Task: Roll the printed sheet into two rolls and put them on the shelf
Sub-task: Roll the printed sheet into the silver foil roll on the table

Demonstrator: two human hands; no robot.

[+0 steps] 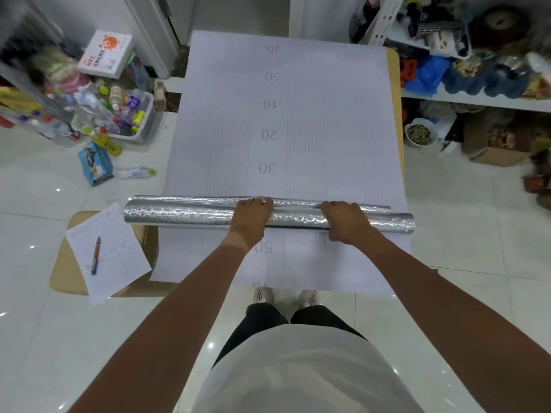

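A large white printed sheet (298, 120) with numbers and ruled lines lies flat on a table. Across its near part lies a silver, crinkled roll (185, 214), long and horizontal, with a thinner silver roll or rolled edge (193, 199) just behind it. My left hand (252, 217) lies over the thick roll near its middle, fingers reaching to the thin one. My right hand (346, 220) grips the thick roll further right, fingers curled over its top. The shelf (477, 98) stands at the right, crowded with items.
A wooden stool (64, 263) at the left holds a paper form (110, 251) and a pen (96, 255). A bin of bottles (119, 114), a box (105, 53) and a blue carton (95, 168) sit on the tiled floor at the left. A bowl (420, 134) and cardboard box (498, 150) lie under the shelf.
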